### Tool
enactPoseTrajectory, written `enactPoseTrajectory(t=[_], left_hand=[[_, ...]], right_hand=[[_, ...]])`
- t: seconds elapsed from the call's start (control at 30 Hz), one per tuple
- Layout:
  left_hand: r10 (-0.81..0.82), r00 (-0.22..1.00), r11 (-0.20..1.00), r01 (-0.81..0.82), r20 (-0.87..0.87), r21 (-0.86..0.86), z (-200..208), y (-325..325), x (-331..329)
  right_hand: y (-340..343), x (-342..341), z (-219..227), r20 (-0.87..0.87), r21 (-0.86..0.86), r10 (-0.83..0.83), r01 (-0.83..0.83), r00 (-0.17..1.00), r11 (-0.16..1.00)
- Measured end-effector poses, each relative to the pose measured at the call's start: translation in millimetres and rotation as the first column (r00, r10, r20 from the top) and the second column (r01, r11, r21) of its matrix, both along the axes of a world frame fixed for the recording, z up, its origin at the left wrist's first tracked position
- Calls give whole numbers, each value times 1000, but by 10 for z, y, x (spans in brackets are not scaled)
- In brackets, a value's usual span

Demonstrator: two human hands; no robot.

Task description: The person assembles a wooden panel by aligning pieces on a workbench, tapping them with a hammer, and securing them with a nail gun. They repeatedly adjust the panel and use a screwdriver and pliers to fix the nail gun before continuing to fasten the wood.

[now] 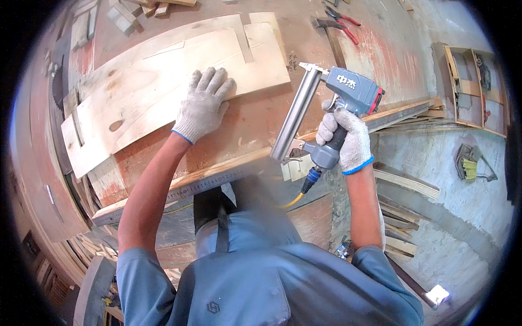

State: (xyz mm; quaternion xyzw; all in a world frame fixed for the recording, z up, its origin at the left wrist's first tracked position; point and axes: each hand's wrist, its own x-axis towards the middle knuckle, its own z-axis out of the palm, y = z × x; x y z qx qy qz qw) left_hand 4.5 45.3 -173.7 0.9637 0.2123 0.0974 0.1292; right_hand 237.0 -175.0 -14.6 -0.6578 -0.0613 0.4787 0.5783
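Note:
A pneumatic nail gun (356, 89), grey with a long silver magazine, is gripped by its black handle in my gloved right hand (350, 136). It is held up over the front edge of the bench, and a yellow air hose (293, 201) runs from a blue fitting at the handle's base. My left hand (204, 100), in a white knitted glove, lies with fingers stretched on the near edge of a pale plywood sheet (147, 87). That sheet has slots cut near both ends and lies flat on the worn reddish workbench (261, 119).
A hammer (329, 32) and red-handled pliers (348, 30) lie at the bench's far right. Wood offcuts (122, 19) sit at the far left, beside a saw blade (57, 87). A wooden shelf box (476, 87) stands at right. Wood strips (402, 182) are stacked below the bench.

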Motion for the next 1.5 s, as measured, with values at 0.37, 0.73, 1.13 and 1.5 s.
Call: enactPoseTrajectory(t=[0.37,0.73,1.13,1.5], left_hand=[[3,1000,1000,-3,14,13,200,-85,20],[2,999,-623,38,48,-782,1039,-1457,82],[188,976,-612,27,-112,-791,998,-2029,-137],[65,965,-368,-213,-253,-905,1516,-1843,-327]], right_hand=[[-291,117,6,-106,124,-6,19,994,992],[-614,126,-382,-472,380,259,-71,843,922],[-802,-97,-824,-529,353,161,44,833,934],[-680,-302,-983,-607,609,366,118,705,784]])
